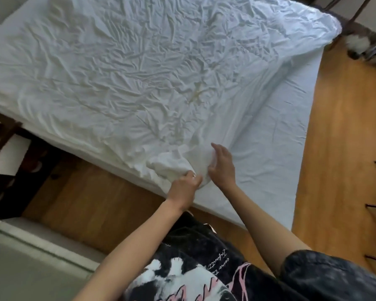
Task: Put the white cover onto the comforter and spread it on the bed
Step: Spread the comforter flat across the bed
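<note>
Both hands are at the near corner of the wrinkled white fabric cover point(139, 68), which lies spread across most of the white-sheeted bed point(291, 131), stretching to the far right corner. The left hand point(183, 187) has its fingers curled tight, gripping a bunched fold of the cover right at the near edge of the mattress. The right hand point(223, 165), just beside it, has its fingers fairly straight and close together, pressed against the side of the raised corner bulge; whether the thumb pinches any cloth can't be told. Light wooden plank floor point(339, 148) shows to the right.
</note>
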A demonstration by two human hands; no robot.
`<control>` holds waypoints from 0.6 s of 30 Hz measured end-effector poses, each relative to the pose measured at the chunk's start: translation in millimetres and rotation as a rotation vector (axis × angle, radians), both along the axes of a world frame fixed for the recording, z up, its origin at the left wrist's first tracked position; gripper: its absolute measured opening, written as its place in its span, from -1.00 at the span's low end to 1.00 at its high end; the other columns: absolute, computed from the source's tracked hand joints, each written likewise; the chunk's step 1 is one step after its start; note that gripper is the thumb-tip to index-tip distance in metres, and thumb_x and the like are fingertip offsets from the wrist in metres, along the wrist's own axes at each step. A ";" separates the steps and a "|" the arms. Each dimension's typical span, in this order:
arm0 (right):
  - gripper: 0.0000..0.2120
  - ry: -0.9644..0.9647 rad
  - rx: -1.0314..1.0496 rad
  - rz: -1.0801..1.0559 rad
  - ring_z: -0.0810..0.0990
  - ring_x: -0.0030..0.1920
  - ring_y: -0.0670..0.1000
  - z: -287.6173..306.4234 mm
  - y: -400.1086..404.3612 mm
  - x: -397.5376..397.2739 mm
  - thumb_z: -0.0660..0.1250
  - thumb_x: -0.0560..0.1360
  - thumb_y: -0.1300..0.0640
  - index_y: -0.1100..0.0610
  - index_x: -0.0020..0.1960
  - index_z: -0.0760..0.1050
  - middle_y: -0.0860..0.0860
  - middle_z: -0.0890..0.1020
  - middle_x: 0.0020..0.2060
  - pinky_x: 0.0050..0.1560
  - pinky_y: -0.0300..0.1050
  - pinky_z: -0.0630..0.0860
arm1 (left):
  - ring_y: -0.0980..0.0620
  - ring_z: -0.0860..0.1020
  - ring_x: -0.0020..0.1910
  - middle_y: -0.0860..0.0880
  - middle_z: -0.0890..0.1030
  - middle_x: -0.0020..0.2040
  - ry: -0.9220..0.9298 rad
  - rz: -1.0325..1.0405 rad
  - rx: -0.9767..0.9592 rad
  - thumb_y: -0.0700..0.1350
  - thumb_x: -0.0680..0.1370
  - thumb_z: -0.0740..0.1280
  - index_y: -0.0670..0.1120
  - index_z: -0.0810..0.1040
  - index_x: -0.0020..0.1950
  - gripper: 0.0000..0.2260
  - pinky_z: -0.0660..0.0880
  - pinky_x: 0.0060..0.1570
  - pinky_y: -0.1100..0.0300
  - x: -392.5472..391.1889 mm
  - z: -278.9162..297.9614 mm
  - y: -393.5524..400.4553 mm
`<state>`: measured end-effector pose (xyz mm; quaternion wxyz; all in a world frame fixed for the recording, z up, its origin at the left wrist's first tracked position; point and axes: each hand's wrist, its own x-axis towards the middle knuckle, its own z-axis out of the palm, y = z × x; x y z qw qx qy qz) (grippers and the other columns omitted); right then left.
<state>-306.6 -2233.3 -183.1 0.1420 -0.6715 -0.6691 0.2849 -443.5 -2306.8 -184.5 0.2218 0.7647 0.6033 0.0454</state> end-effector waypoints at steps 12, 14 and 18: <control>-0.04 -0.639 -0.163 1.144 0.26 0.45 0.07 31.1 52.3 162.3 0.49 0.30 -0.20 0.09 0.53 0.13 0.05 0.36 0.43 0.45 -0.04 0.11 | -0.08 0.50 -0.51 -0.08 0.50 -0.33 0.058 0.081 0.190 -0.35 0.22 0.52 -0.12 0.51 -0.24 -0.73 0.26 -0.64 0.24 185.1 10.3 -47.4; -0.30 -0.722 -0.235 1.204 0.52 0.15 0.06 34.9 43.8 196.1 0.50 0.30 -0.19 0.09 0.32 0.40 0.04 0.58 0.17 0.11 -0.13 0.35 | -0.09 0.49 -0.52 -0.09 0.51 -0.31 0.066 0.113 0.201 -0.36 0.18 0.51 -0.12 0.51 -0.23 -0.71 0.24 -0.65 0.23 236.8 9.2 -59.6; -0.53 -0.785 -0.310 1.307 0.55 -0.05 0.04 27.5 3.4 290.7 0.48 0.37 -0.12 0.11 0.17 0.52 0.04 0.63 0.02 -0.11 -0.15 0.38 | -0.05 0.48 -0.54 -0.07 0.52 -0.30 0.062 0.106 0.139 -0.36 0.11 0.54 -0.11 0.53 -0.25 -0.67 0.24 -0.67 0.27 341.4 2.6 -95.0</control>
